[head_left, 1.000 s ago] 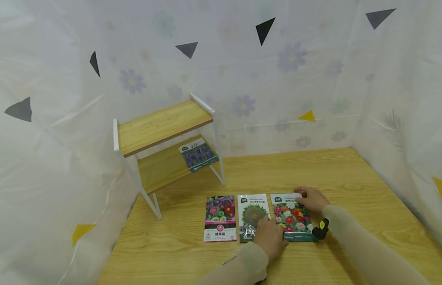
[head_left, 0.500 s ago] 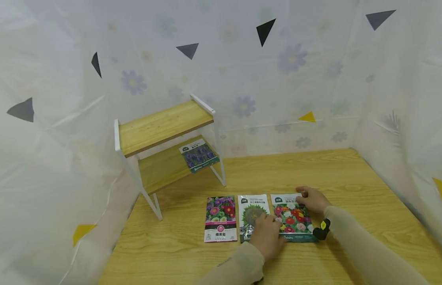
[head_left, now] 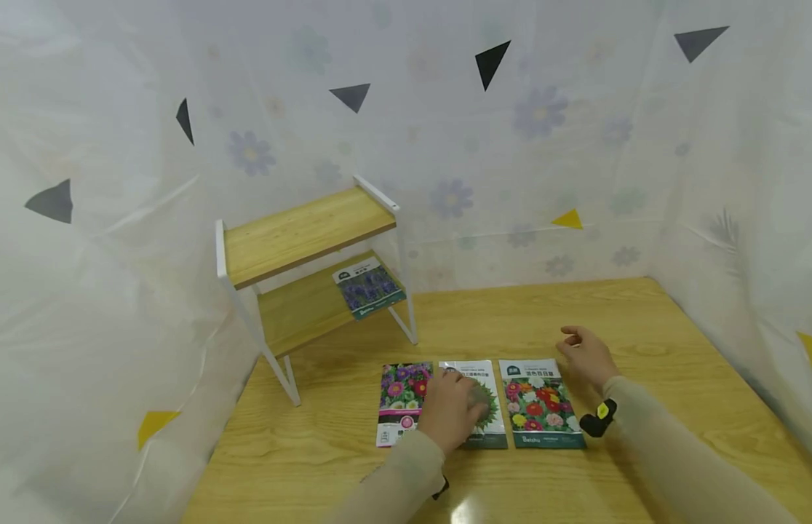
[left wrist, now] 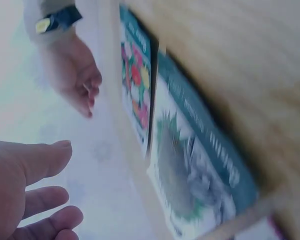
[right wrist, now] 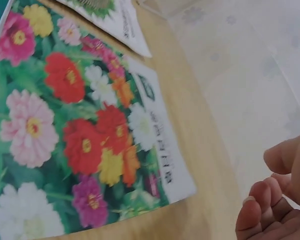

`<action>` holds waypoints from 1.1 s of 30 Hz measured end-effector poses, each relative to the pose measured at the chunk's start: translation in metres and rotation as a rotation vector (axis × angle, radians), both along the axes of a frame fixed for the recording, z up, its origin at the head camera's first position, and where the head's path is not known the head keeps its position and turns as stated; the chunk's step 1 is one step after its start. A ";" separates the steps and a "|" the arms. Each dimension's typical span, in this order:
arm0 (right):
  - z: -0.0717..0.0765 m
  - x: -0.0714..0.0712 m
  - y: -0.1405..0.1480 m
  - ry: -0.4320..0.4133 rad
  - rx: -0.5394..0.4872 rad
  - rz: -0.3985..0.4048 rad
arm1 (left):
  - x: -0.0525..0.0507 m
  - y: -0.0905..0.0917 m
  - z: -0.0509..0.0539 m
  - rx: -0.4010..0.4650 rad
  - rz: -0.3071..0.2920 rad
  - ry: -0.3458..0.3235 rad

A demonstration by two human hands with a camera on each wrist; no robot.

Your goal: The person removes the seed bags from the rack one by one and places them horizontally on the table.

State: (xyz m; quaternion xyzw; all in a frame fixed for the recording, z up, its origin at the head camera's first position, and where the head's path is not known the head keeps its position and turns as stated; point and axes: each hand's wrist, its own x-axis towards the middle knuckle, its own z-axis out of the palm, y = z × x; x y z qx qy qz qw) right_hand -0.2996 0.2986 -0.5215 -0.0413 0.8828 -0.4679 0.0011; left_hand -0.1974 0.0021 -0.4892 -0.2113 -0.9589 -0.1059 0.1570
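Observation:
Three flower seed packets lie in a row on the table. The left one (head_left: 394, 389) has pink and purple blooms, the middle one (head_left: 493, 415) a sunflower head, and the right one (head_left: 542, 404) zinnia-like mixed flowers. My left hand (head_left: 448, 411) hovers over the left and middle packets, hiding part of both; in the left wrist view its fingers (left wrist: 47, 200) are loose and hold nothing. Beyond the upper right corner of the right packet is my right hand (head_left: 588, 358). Its fingers (right wrist: 260, 200) curl loosely, apart from the packet, with nothing in them.
A two-tier wooden shelf (head_left: 308, 233) with white metal legs stands at the back left. On its lower tier lies a purple-flower seed packet (head_left: 369, 288), slightly over the front edge. Translucent patterned sheeting (head_left: 458, 145) surrounds the wooden table (head_left: 511, 320).
My left hand has moved left from the gap between the middle and right packets. My right hand has let go of the right packet's top corner and drawn slightly away. The packets stay nearly in place.

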 end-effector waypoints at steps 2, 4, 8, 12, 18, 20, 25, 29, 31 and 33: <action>0.005 -0.001 -0.001 0.042 -0.032 -0.016 | -0.002 -0.011 0.005 0.015 0.029 0.006; 0.009 -0.002 -0.002 0.079 -0.064 -0.031 | -0.005 -0.022 0.011 0.045 0.054 -0.002; 0.018 -0.003 -0.008 0.127 -0.126 -0.048 | -0.009 -0.043 0.022 0.106 0.092 -0.010; 0.028 -0.004 -0.016 0.186 -0.149 -0.037 | -0.013 -0.065 0.032 0.125 0.141 0.016; 0.046 -0.003 -0.034 0.261 -0.169 0.024 | -0.020 -0.094 0.043 0.150 0.203 0.069; 0.053 -0.002 -0.042 0.273 -0.163 0.049 | -0.021 -0.102 0.048 0.159 0.232 0.077; 0.069 0.000 -0.063 0.309 -0.081 0.113 | -0.027 -0.120 0.064 0.145 0.285 0.115; 0.084 0.002 -0.083 0.324 -0.037 0.187 | -0.035 -0.136 0.078 0.232 0.316 0.032; 0.091 0.004 -0.094 0.332 -0.031 0.224 | -0.041 -0.145 0.085 0.311 0.332 -0.033; 0.098 0.005 -0.105 0.338 -0.028 0.255 | -0.049 -0.155 0.089 0.381 0.339 -0.089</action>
